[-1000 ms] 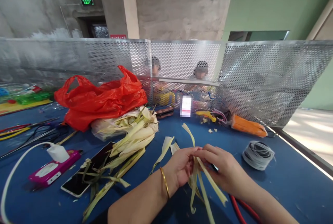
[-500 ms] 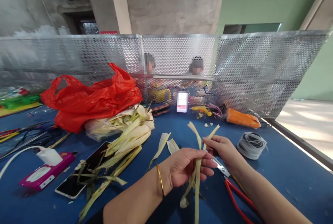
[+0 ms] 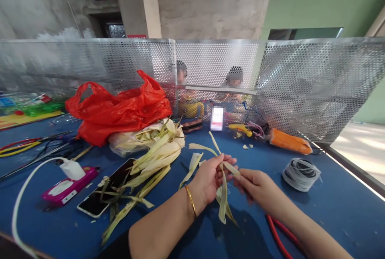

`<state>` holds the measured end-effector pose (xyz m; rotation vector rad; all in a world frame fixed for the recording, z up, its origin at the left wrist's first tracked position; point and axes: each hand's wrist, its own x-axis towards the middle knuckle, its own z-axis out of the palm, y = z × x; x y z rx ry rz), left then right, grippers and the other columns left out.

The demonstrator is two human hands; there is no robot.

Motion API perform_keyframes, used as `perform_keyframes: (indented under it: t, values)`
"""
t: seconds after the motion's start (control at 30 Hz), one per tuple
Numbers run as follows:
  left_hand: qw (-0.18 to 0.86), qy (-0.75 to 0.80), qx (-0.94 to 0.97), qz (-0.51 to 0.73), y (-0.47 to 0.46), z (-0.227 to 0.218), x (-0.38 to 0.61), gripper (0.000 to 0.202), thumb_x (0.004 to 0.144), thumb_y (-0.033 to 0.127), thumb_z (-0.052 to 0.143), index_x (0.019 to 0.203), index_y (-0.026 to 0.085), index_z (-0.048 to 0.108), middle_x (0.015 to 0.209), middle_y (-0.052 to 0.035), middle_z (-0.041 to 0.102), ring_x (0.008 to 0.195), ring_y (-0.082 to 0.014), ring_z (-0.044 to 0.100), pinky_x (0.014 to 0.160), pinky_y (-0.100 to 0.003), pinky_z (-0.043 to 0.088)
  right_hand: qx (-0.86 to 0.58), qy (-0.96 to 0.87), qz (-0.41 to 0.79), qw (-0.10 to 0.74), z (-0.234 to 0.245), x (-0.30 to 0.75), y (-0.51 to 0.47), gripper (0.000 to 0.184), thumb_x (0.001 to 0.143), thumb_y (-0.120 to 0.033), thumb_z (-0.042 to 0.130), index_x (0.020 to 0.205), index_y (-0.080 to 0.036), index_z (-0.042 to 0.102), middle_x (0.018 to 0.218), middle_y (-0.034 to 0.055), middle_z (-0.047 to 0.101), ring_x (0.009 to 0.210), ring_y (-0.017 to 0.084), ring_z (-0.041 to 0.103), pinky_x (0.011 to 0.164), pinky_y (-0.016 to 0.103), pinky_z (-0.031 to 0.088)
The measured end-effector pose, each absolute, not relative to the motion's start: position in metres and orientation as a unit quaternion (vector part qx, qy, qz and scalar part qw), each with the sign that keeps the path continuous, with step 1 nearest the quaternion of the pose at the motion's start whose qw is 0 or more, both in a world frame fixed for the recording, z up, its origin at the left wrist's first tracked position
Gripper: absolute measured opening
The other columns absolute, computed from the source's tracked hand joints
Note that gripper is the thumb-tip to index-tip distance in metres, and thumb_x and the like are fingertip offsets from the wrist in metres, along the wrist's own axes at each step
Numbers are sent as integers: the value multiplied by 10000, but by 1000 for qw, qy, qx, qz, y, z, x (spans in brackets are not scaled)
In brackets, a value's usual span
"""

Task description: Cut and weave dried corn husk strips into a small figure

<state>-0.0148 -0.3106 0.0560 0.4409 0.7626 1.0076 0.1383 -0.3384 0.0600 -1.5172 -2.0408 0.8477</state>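
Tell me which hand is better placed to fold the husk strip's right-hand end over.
Right, most likely: the right hand pinches that end of the husk strip, while the left hand is busy holding the crossed strips together.

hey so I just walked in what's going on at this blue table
A person is working pale husk strips with bare hands. The left hand pinches them where they cross, and the right hand grips the end of one. More husks are heaped to the left, partly over a phone. Red handles show beside the right forearm, and a coil sits farther right.
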Motion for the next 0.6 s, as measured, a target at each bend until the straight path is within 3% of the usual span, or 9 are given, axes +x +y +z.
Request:
perform_keyframes:
  t: [0.1,0.17,0.27,0.37,0.5,0.6]
  values:
    - [760,388,277,442,-311,56,-16,206,885,295,554,914,120,660,967,-99,712,624,-137,683,519,-207,495,-597,-777,22,200,67,151,-336,356,929,-422,376,695,-211,541,646,14,560,549,148,500,499,264,232]
    - [754,392,285,444,-311,57,-15,212,883,302,555,922,124,665,975,-91,709,562,-118,663,477,-200,472,-587,-788,-93,161,68,157,-334,316,935,-367,388,722,-209,559,699,31,587,567,156,522,502,279,199]
    - [774,359,240,463,-313,59,-15,195,891,270,550,942,119,661,1042,-94,701,574,-98,656,515,-206,505,-562,-816,-94,96,63,159,-330,296,949,-297,395,745,-211,590,710,28,618,587,154,567,506,276,219]
    - [809,318,173,463,-314,61,-13,172,894,236,552,930,100,653,1056,-111,700,706,-124,689,614,-218,544,-533,-842,-41,69,58,159,-327,270,947,-258,420,771,-215,620,727,22,646,647,163,609,543,266,297]
    - [822,284,130,475,-313,63,-13,180,898,216,540,941,72,638,1017,-140,706,817,-171,703,693,-244,556,-524,-810,-160,210,64,157,-332,165,922,-229,466,973,-188,618,886,69,657,756,197,607,662,299,384]
    - [827,262,114,484,-312,64,-13,241,915,235,490,976,48,628,1003,-164,703,856,-201,703,760,-277,554,-408,-834,-257,267,71,149,-341,192,943,-181,422,980,-176,611,853,69,641,764,189,578,722,324,394]
